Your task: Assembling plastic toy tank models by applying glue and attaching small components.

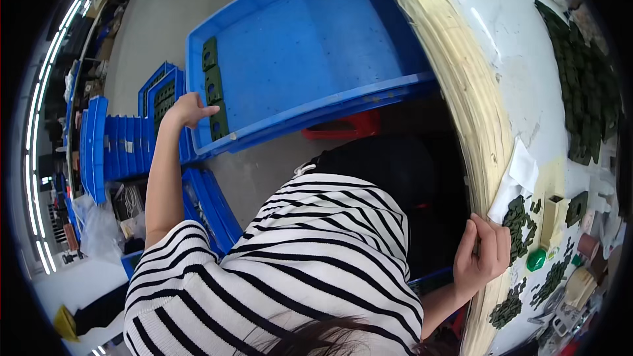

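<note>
A large shallow blue tray (pixel 310 20) lies ahead of me, with a row of dark green plates (pixel 214 89) with round cut-outs along its left side. My left hand (pixel 189 111) is over the tray's left rim, its thumb tip touching the row of plates. Its fingers are closed, and what they grip is partly hidden. At the right, my right hand (pixel 484 254) rests at the worktable's pale edge with curled fingers. Whatever lies inside those fingers cannot be made out. Small dark green pieces (pixel 521 227) lie beside it on the tabletop.
Stacked blue crates (pixel 125 148) stand on the floor to the left. On the white worktable (pixel 521 59) are a big heap of dark green parts (pixel 583 86), a white paper (pixel 517 171), a green round item (pixel 536 260) and a beige block (pixel 554 221). A red stool (pixel 343 125) shows below the tray.
</note>
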`<state>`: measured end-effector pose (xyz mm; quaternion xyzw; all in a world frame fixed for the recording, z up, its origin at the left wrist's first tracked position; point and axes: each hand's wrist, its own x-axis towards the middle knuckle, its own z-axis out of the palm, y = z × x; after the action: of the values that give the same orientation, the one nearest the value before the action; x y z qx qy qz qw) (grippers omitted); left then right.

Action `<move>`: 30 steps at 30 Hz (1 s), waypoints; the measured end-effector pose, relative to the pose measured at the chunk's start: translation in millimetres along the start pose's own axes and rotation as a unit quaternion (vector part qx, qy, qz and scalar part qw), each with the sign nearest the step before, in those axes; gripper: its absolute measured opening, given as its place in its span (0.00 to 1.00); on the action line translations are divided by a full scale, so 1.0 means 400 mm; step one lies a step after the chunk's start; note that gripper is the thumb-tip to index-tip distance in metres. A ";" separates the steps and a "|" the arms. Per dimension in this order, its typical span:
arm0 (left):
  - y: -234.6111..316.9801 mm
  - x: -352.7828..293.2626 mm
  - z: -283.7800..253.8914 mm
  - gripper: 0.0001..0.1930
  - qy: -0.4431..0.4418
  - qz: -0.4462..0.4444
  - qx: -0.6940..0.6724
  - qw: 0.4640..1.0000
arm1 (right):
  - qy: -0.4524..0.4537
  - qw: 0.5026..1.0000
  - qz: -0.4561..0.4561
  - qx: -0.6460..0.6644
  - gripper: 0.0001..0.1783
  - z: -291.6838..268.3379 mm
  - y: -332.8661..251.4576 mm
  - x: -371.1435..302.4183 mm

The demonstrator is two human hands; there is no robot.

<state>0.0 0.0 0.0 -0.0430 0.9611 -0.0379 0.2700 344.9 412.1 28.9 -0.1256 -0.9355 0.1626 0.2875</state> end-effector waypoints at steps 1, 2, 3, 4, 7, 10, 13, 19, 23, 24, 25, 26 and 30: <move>0.009 -0.010 0.038 0.26 -0.005 -0.001 -0.026 1.000 | -0.002 1.000 -0.002 -0.006 0.04 -0.013 0.011 -0.002; 0.026 -0.018 0.067 0.27 -0.009 -0.023 -0.014 1.000 | -0.005 1.000 -0.005 -0.013 0.04 -0.024 0.019 0.000; 0.021 -0.012 0.046 0.28 0.013 -0.012 0.032 0.999 | 0.007 1.000 -0.004 -0.004 0.04 -0.006 0.010 -0.003; 0.015 -0.001 0.030 0.29 0.033 -0.001 0.077 0.996 | 0.018 1.000 -0.002 0.004 0.04 0.013 0.000 -0.005; 0.033 0.013 0.039 0.32 0.014 0.015 0.123 0.992 | 0.022 1.000 -0.009 0.004 0.04 0.023 -0.013 -0.002; 0.024 0.032 0.089 0.26 0.047 0.034 0.067 0.996 | 0.023 1.000 -0.016 0.004 0.04 0.021 -0.011 0.001; 0.044 0.010 0.084 0.26 -0.031 0.045 0.011 0.998 | 0.026 1.000 -0.010 0.001 0.04 0.020 -0.009 0.003; 0.002 0.030 0.102 0.23 0.135 0.127 -0.126 0.975 | 0.019 1.000 -0.015 0.006 0.04 0.012 -0.008 -0.006; 0.049 0.088 0.021 0.35 0.292 0.000 -0.053 0.955 | 0.022 1.000 -0.019 0.001 0.04 0.015 -0.006 -0.008; 0.050 0.108 0.017 0.37 0.256 -0.024 -0.028 0.966 | 0.023 1.000 -0.019 0.004 0.05 0.014 -0.004 -0.007; 0.047 0.141 0.026 0.39 0.221 -0.047 -0.005 0.974 | 0.025 0.999 -0.019 0.005 0.05 0.013 -0.004 -0.005; 0.042 0.167 0.034 0.41 0.185 -0.071 0.019 0.980 | 0.026 0.999 -0.019 0.010 0.05 0.012 -0.005 -0.002; 0.063 0.172 0.080 0.42 0.163 -0.087 0.027 0.982 | 0.022 1.000 -0.015 0.010 0.05 0.012 -0.009 0.000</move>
<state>-43.3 16.2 -65.3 -0.1119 0.9835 -0.0940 0.1065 341.5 407.8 26.5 -0.1119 -0.9289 0.1651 0.3122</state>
